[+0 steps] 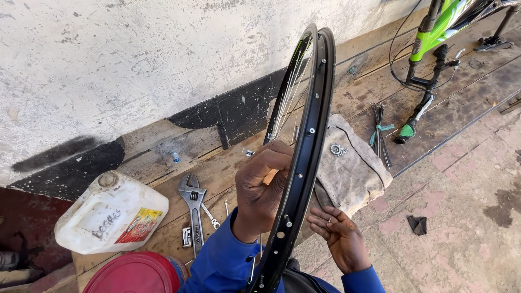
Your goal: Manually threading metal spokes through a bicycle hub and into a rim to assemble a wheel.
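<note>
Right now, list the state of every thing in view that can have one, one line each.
Wheel rim: upright on edge, partly spoked.
Left hand: gripping the rim.
Right hand: open, palm up, small metal pieces on the fingers.
Adjustable wrench: lying flat on the boards.
White jerrycan: on its side, capped.
Spoke bundle: tied, lying down.
Grey cloth: spread out, a small metal part on it.

Your left hand (263,187) grips the upright black bicycle rim (304,157) at a spoke; your right hand (339,236) lies open beside it, an adjustable wrench (194,203) nearby on the wooden floor (380,87).
</note>
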